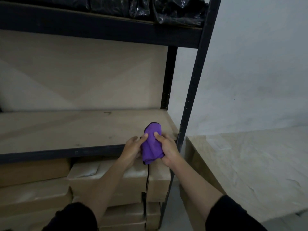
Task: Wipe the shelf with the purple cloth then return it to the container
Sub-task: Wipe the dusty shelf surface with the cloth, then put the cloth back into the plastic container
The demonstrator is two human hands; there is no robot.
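The purple cloth (152, 144) is bunched into a folded wad just in front of the shelf's front edge, near its right end. My left hand (132, 149) holds its left side, thumb pressed on the top. My right hand (167, 150) grips its right side, thumb on top and fingers curled underneath. The beige shelf board (75, 129) lies behind the cloth with a few dark smudges on it. No container is in view.
The dark metal rack has an upright post (188, 104) just right of my hands and an upper shelf with black plastic-wrapped bundles (166, 9). Cardboard boxes (106, 180) are stacked under the shelf. A paper-covered table (250, 164) stands to the right against a white wall.
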